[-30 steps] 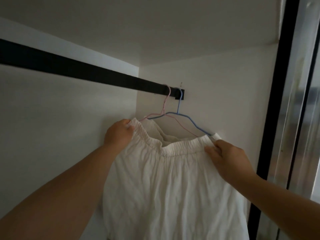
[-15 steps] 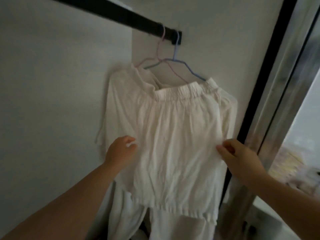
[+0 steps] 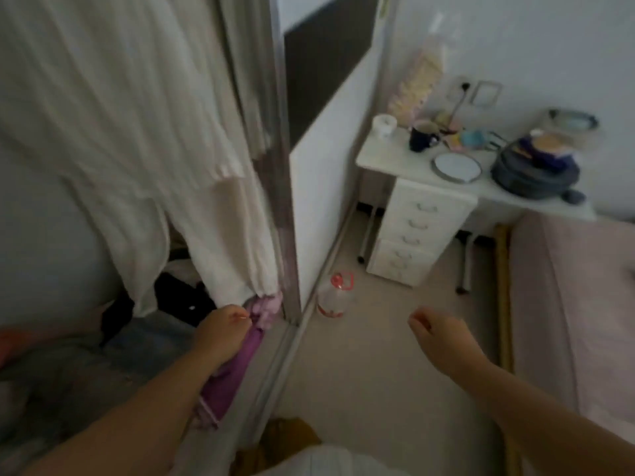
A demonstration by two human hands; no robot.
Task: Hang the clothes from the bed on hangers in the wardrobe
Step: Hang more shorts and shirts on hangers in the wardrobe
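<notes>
View down across a bedroom floor of pale, smooth beige tile point(image 3: 371, 355), seen from the wardrobe's open edge. At left, inside the wardrobe, long cream-white crinkled fabric garments point(image 3: 130, 139) hang in soft vertical folds, their hems gathered just above the wardrobe bottom; dark and grey folded cloth point(image 3: 147, 338) lies heaped beneath them, blurred. A mirrored sliding door with a silvery metal frame point(image 3: 281, 187) stands upright between wardrobe and room, its track running along the floor.

At right centre, a white painted desk with a stack of small drawers point(image 3: 412, 231) stands against the wall; its top carries a dark blue mug point(image 3: 422, 137), a round grey-rimmed plate point(image 3: 457, 167) and a pile of dark dishes point(image 3: 534, 173). A clear plastic bottle with a red cap point(image 3: 335, 297) sits on the floor near the door's foot. A pale pink bed cover point(image 3: 577, 304), flat and matte, fills the right edge.

The person's left hand point(image 3: 220, 334) rests against a purple folded cloth item point(image 3: 233, 369) at the wardrobe's lower corner, fingers curled; whether it grips the item cannot be told. The right hand point(image 3: 438, 333) hangs over the floor, fingers loosely curled, holding nothing.
</notes>
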